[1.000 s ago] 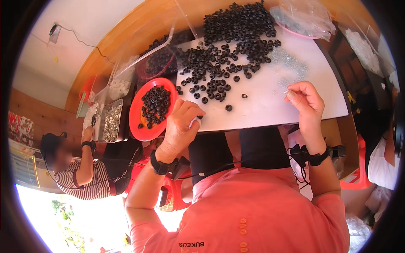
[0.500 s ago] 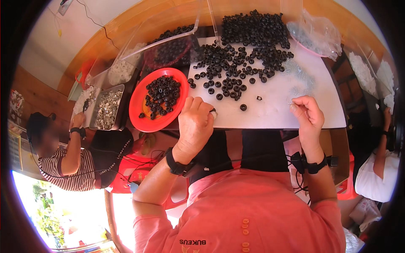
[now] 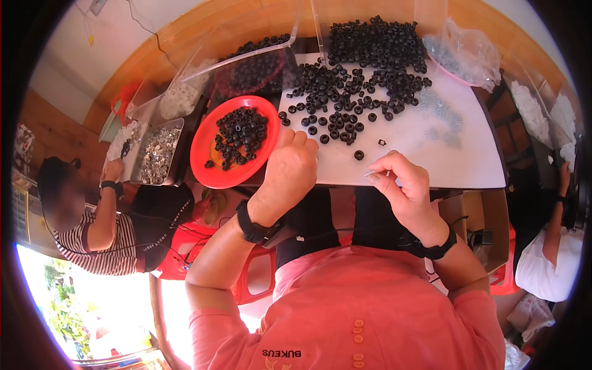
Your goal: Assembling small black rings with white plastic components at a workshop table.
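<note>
My left hand (image 3: 291, 161) is closed in a fist at the table's near edge, beside the red plate (image 3: 198, 155). Its curled fingers hide whatever is in them. To its right, my right hand (image 3: 404, 186) pinches a small clear piece (image 3: 370, 173) between thumb and forefinger, above the white tabletop (image 3: 459, 166). Black ring-shaped parts (image 3: 342, 126) lie scattered beyond both hands, and one lone black ring (image 3: 359, 155) sits closest to them. More black rings (image 3: 243, 132) are heaped on the red plate. Small clear pieces (image 3: 441, 114) are spread at the right.
A clear bin of black parts (image 3: 376, 43) lies at the back, with a plastic bag (image 3: 472, 52) to its right. Left of the plate is a metal tray of small shiny parts (image 3: 159, 154). One person (image 3: 102, 240) sits at the left, another (image 3: 552, 253) at the right.
My right hand has moved left, toward my left hand, with the small clear piece in its pinch. My left hand has turned slightly, and a pale bit that showed at its thumb is hidden.
</note>
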Tool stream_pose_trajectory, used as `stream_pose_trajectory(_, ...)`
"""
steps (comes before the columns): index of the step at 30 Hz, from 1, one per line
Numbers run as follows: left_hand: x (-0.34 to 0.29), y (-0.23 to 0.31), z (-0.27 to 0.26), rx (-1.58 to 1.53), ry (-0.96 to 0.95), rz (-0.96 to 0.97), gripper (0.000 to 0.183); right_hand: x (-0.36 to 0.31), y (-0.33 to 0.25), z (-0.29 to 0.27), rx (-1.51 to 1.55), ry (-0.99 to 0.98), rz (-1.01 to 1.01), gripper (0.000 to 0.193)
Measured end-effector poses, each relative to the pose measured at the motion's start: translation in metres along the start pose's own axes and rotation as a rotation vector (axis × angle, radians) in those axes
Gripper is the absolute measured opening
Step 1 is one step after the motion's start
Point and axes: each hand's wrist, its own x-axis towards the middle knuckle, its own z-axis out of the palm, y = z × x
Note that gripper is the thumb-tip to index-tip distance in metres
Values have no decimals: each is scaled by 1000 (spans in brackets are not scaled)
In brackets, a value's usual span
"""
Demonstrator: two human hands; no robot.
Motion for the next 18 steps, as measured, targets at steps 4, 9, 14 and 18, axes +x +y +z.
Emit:
stream_pose_trajectory(4,-3,4,-6,78,-78,52,20,3,3,11,31,-16,-3,11)
stream_pose_trajectory(9,-7,15,-16,-454,-16,-209,18,9,0,23,67,-19,-16,12)
stream_pose_trajectory(14,-13,43,-16,-1496,-81,-682,21,17,-2,27,76,16,-57,12)
stream_pose_trajectory(18,-16,52,-9,-1677,-52,-748,20,19,-8,27,149,-2,-15,10)
